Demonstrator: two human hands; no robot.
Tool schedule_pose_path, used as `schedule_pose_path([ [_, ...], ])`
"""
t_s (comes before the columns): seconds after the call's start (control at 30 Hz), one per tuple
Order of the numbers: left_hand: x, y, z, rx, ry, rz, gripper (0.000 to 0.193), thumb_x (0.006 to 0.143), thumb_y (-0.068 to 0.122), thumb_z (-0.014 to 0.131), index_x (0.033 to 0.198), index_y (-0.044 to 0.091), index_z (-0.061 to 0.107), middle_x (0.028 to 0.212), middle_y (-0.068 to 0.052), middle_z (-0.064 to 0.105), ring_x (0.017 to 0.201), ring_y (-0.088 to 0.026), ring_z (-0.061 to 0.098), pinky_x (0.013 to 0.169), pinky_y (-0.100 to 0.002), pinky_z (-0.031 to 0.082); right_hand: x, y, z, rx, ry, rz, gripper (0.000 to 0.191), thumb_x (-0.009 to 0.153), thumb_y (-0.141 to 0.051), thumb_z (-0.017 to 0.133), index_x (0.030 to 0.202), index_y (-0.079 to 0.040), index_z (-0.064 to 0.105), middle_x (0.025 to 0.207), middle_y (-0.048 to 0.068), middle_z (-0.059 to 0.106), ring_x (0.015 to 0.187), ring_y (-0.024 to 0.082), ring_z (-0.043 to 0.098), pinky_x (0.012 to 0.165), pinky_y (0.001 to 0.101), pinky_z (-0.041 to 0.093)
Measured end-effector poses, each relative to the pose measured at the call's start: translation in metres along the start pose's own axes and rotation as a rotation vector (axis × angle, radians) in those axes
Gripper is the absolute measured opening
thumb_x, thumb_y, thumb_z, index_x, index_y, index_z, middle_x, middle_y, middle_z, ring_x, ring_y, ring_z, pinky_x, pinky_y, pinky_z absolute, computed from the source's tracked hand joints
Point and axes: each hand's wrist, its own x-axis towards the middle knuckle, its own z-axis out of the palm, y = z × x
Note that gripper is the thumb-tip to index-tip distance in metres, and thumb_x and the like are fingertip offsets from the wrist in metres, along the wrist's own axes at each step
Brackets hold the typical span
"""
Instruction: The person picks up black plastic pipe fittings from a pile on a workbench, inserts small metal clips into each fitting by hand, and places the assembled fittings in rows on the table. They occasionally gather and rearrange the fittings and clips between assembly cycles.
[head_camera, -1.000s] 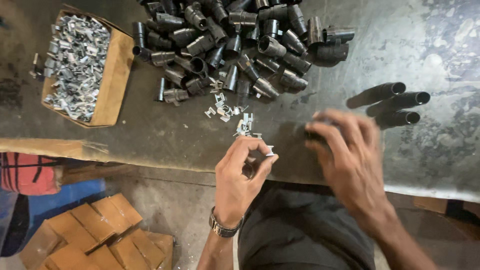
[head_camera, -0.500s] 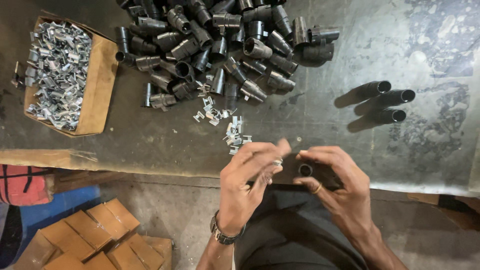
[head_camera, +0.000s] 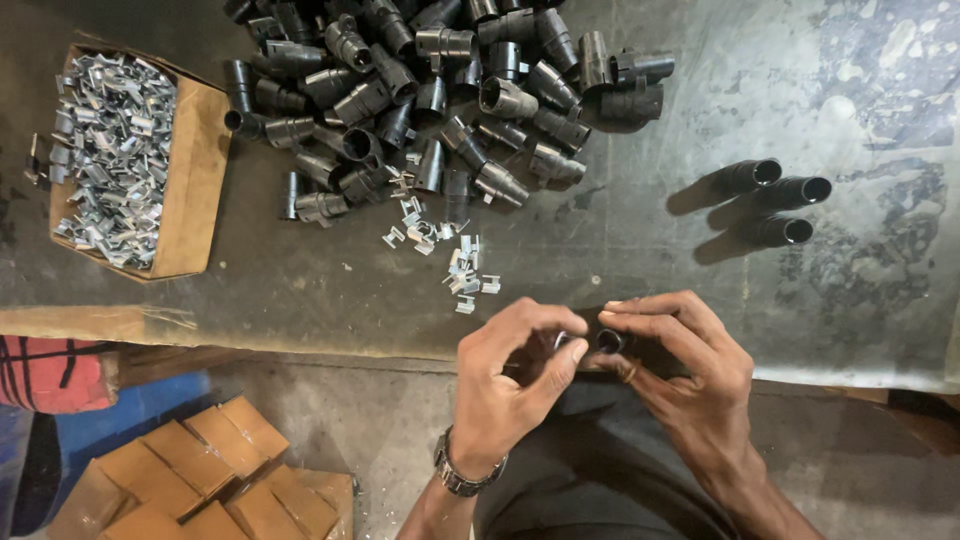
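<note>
Overhead, from the head camera, the right hand (head_camera: 690, 375) grips a short black tube (head_camera: 608, 340) at the near edge of the grey surface (head_camera: 700, 80), fingers clenched around it. The left hand (head_camera: 510, 385) pinches something small at the tube's open end; what it is cannot be told. Loose metal clips (head_camera: 455, 265) lie just beyond, below a heap of black tubes (head_camera: 430, 90); a cardboard box (head_camera: 190, 190) of clips sits far left.

The person's arms are bare; a metal-banded wristwatch (head_camera: 462, 473) circles the left wrist, a ring (head_camera: 629, 374) on one right finger.
</note>
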Motion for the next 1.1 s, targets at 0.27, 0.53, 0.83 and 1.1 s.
schedule_pose_path([
  [0.27,0.000,0.011,0.007,0.080,-0.039,0.081,0.026,0.086,0.005,0.084,0.110,0.007,0.074,0.091,0.000,0.069,0.067,-0.004,0.064,0.057,-0.020,0.050,-0.001,0.002,-0.002,-0.048,0.025,-0.012,0.039,0.071,-0.001,0.085,0.108,-0.008,0.076,0.111,0.006,0.072,0.106,0.019,0.070,0.087,0.0308,0.058],
  [0.53,-0.005,0.012,0.014,0.255,-0.019,0.236,0.026,0.088,0.006,0.083,0.111,0.008,0.072,0.096,0.000,0.069,0.069,-0.006,0.068,0.056,-0.022,0.053,-0.004,0.002,-0.003,-0.089,0.047,-0.030,0.041,0.068,0.000,0.084,0.107,-0.009,0.076,0.111,0.005,0.072,0.104,0.021,0.069,0.088,0.0320,0.056],
  [0.83,-0.009,0.017,0.021,0.372,-0.031,0.145,0.066,0.080,0.022,0.089,0.139,0.005,0.063,0.093,-0.002,0.067,0.059,-0.008,0.062,0.053,-0.024,0.052,-0.012,0.008,-0.007,-0.208,0.112,-0.067,0.042,0.068,-0.003,0.084,0.109,-0.010,0.076,0.114,0.006,0.071,0.107,0.025,0.066,0.089,0.0376,0.053],
  [1.1,-0.003,0.004,-0.015,0.439,0.272,0.138,0.032,0.090,0.014,0.083,0.121,0.012,0.073,0.098,0.001,0.072,0.062,-0.004,0.063,0.052,-0.020,0.050,-0.017,0.040,-0.052,-0.463,0.311,0.047,0.035,0.091,-0.004,0.092,0.116,-0.001,0.068,0.110,0.009,0.062,0.100,0.020,0.061,0.085,0.0337,0.052],
])
